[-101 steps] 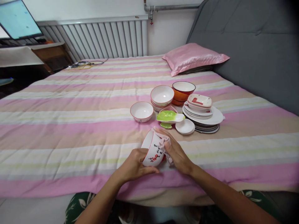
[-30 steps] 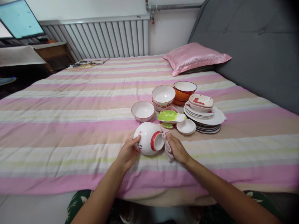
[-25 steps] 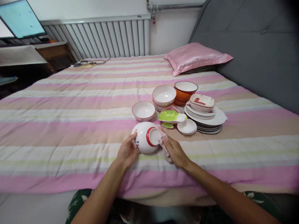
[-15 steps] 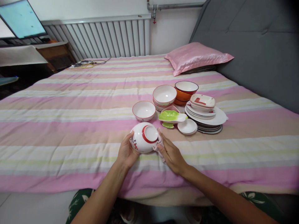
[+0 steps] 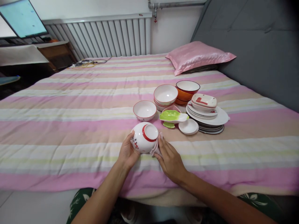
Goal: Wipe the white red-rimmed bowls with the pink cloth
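fingers of the left hand (image 5: 127,154) gripped a round white red-banded ceramic bowl (image 5: 138,136); those of the right hand (image 5: 170,159) held a crumpled pale-pink cloth (image 5: 155,151) against its four-o'clock side.

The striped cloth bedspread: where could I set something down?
Bare: the stretch left of the standing white red-rimmed bowl, and between the round white plate stack and the grey padded headboard. Crowded: between bowl and stack, around the green-and-white leaf-shaped dish, and nearer, at the held white bowl.
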